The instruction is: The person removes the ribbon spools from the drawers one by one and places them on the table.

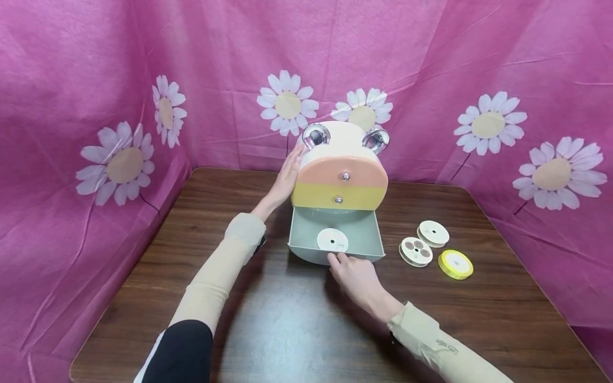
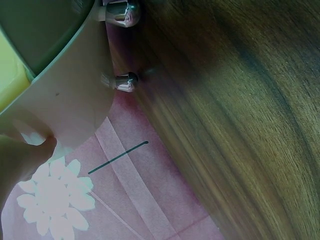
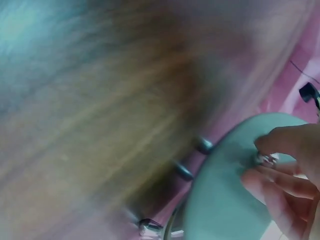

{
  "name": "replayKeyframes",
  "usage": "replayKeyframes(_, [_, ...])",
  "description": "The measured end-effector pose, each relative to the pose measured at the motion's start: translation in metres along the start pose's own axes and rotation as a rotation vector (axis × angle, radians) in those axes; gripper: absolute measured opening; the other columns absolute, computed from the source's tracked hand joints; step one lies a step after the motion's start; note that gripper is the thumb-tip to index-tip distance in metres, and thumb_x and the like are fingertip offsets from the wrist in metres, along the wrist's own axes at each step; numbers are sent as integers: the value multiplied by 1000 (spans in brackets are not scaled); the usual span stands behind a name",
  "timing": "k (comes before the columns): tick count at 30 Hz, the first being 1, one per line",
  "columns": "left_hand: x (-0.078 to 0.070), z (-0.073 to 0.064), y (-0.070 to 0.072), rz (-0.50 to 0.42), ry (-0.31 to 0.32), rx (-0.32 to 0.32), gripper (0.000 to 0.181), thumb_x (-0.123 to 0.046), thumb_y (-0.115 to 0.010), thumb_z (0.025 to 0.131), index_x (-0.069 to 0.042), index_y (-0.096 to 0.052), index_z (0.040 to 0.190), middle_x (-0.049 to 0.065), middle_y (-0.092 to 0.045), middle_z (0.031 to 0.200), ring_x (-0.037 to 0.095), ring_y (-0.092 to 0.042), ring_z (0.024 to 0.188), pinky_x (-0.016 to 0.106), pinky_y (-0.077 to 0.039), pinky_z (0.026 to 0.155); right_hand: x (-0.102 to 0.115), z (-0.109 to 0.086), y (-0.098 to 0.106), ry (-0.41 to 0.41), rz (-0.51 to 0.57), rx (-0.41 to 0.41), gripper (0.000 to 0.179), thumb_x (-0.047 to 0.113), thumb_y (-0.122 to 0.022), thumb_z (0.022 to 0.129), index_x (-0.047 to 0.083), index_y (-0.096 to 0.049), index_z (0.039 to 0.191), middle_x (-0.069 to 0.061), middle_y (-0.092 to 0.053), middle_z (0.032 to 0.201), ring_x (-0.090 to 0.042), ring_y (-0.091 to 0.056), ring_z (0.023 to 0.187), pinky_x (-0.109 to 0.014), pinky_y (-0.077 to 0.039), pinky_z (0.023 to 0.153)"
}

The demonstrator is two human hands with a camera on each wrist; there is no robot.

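A rounded white box with drawers [image 1: 340,139] stands on the table, two shiny ring-shaped pieces on its top. Its lowest drawer, green-grey [image 1: 301,226], is pulled out, and a white ribbon spool [image 1: 332,240] lies inside. Against the box's left side rests my left hand [image 1: 286,178], fingers straight; only part of that hand [image 2: 22,162] shows in the left wrist view. At the drawer front, my right hand [image 1: 355,276] pinches a small shiny knob [image 3: 267,159] between thumb and fingers. The orange drawer [image 1: 321,173] and yellow drawer [image 1: 311,196] above are closed.
Right of the box lie a white spool [image 1: 433,232], a white spool with brown circles [image 1: 415,252] and a yellow ribbon roll [image 1: 455,264]. The brown wooden table [image 1: 268,324] is backed by a pink flowered cloth [image 1: 230,106].
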State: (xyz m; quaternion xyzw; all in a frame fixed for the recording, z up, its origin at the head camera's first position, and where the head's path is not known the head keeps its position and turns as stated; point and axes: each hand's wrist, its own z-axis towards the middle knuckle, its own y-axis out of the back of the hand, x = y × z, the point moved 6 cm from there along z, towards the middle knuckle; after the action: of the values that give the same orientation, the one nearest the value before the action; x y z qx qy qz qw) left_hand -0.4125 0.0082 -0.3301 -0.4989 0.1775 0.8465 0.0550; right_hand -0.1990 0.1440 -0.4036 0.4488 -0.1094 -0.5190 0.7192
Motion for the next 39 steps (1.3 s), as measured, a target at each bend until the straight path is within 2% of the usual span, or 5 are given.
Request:
replayKeyframes(10, [-12, -3, 2, 20, 5, 16, 51, -18, -27, 108, -3, -25, 156, 17, -16, 166, 31, -8, 157, 50, -9, 128, -20, 20, 37, -42, 162, -40, 40, 34, -85, 74, 14, -52, 83, 6, -54, 61, -18, -54, 45, -31, -33, 36])
replayKeyframes(15, [-12, -1, 2, 30, 1, 13, 51, -17, -26, 108, -2, -25, 156, 17, -17, 166, 32, -8, 156, 49, -10, 128, -49, 40, 46, -95, 290, 12, 38, 37, -82, 78, 14, -60, 97, 4, -67, 77, -13, -64, 62, -32, -48, 45])
replayKeyframes(19, [-11, 0, 2, 37, -7, 10, 51, -16, -27, 107, 0, -25, 156, 18, -17, 166, 34, -9, 156, 49, -10, 129, -70, 49, 33, -114, 436, 161, 44, 35, -81, 82, 12, -63, 115, -1, -70, 105, -16, -70, 93, -40, -59, 71])
replayKeyframes(25, [10, 5, -1, 37, -12, 0, 51, -19, -27, 108, -4, -25, 157, 16, -15, 167, 31, -9, 157, 48, -8, 129, -80, 52, 5, 0, 645, 345, 55, 22, -80, 83, 2, -60, 129, -14, -65, 129, -30, -61, 122, -47, -51, 103])
replayKeyframes(39, [29, 11, -2, 57, -36, -32, 50, -23, -29, 108, -11, -28, 157, 10, -18, 167, 26, -11, 157, 44, -11, 129, -85, 46, -42, 116, 683, 557, 69, 7, -81, 75, -13, -52, 133, -27, -59, 135, -42, -55, 127, -52, -45, 109])
